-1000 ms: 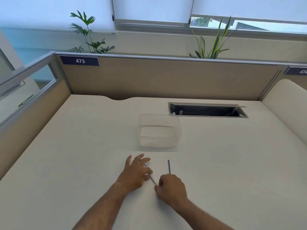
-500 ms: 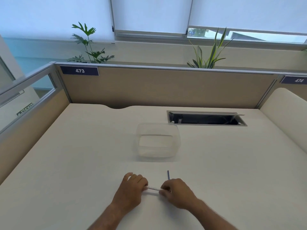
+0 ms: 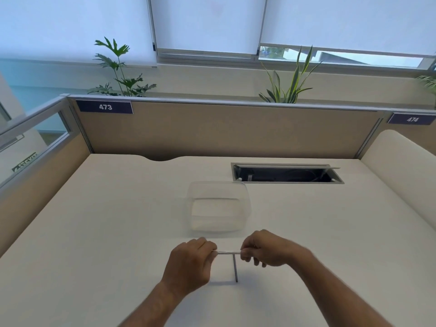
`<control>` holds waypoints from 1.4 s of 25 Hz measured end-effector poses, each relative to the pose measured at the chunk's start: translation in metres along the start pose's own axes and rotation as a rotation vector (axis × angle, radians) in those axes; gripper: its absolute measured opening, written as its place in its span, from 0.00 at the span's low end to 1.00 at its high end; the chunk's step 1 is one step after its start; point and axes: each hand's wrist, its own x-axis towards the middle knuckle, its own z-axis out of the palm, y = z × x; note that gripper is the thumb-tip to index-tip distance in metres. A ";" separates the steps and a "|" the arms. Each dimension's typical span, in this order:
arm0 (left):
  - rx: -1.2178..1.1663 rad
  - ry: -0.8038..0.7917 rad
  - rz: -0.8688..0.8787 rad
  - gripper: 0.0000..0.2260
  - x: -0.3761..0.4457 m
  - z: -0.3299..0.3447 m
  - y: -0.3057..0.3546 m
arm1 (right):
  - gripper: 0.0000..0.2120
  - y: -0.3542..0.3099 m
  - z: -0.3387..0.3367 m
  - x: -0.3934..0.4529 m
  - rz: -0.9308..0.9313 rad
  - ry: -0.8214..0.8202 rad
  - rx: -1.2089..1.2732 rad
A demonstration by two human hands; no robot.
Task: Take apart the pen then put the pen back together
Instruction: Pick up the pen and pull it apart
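A thin white pen barrel (image 3: 227,252) is held level above the desk, one end in each hand. My left hand (image 3: 188,265) is closed around its left end and my right hand (image 3: 264,250) pinches its right end. Both ends are hidden inside the fingers. A slim dark blue pen part (image 3: 235,269) lies on the white desk just below the barrel, pointing away from me; neither hand touches it.
A clear plastic container (image 3: 218,208) stands on the desk (image 3: 106,232) just beyond my hands. An open cable hatch (image 3: 286,175) sits at the back right. Partition walls close the desk at the back and left.
Both hands have lifted the white barrel off the desk and turned it level. The dark blue part stayed on the desk and now shows below the hands.
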 end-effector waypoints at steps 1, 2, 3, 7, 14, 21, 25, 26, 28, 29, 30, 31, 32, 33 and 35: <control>-0.005 -0.004 0.002 0.05 0.005 -0.004 -0.001 | 0.10 -0.003 -0.006 0.000 -0.010 0.006 -0.005; 0.005 -0.005 0.015 0.07 0.010 -0.007 -0.002 | 0.10 -0.005 -0.011 0.000 -0.018 0.012 0.002; 0.030 -0.006 0.035 0.07 0.016 -0.010 -0.004 | 0.11 -0.006 -0.015 0.001 -0.021 0.011 0.018; 0.115 -0.004 0.112 0.07 0.033 -0.018 -0.005 | 0.11 -0.007 -0.026 0.004 -0.031 -0.060 0.101; 0.140 0.028 0.229 0.05 0.040 -0.016 -0.002 | 0.09 -0.015 -0.030 0.008 -0.077 0.061 0.008; 0.081 -0.045 0.167 0.08 0.047 -0.018 -0.008 | 0.08 -0.015 -0.013 0.012 -0.285 0.427 -0.273; -0.024 -0.193 0.019 0.11 0.051 -0.020 -0.007 | 0.07 -0.009 -0.008 0.014 -0.411 0.519 -0.474; -0.086 -0.286 -0.064 0.12 0.056 -0.023 -0.006 | 0.07 -0.007 -0.006 0.014 -0.436 0.540 -0.540; -0.263 -0.521 -0.238 0.12 0.066 -0.030 -0.007 | 0.07 -0.004 -0.001 0.012 -0.456 0.552 -0.611; -0.287 -0.588 -0.262 0.12 0.070 -0.033 -0.006 | 0.06 -0.005 0.000 0.011 -0.451 0.545 -0.609; -0.244 -0.616 -0.233 0.11 0.072 -0.035 -0.004 | 0.06 -0.005 0.000 0.011 -0.427 0.533 -0.576; -0.162 -0.608 -0.177 0.11 0.073 -0.037 -0.002 | 0.06 -0.007 -0.002 0.012 -0.383 0.496 -0.516; -0.083 -0.552 -0.110 0.11 0.072 -0.038 -0.001 | 0.07 -0.009 -0.005 0.012 -0.324 0.431 -0.435; -0.031 -0.477 -0.053 0.11 0.070 -0.036 -0.001 | 0.08 -0.011 -0.009 0.012 -0.268 0.357 -0.356; 0.025 -0.325 0.059 0.13 0.066 -0.032 0.000 | 0.10 -0.015 -0.017 0.010 -0.193 0.228 -0.229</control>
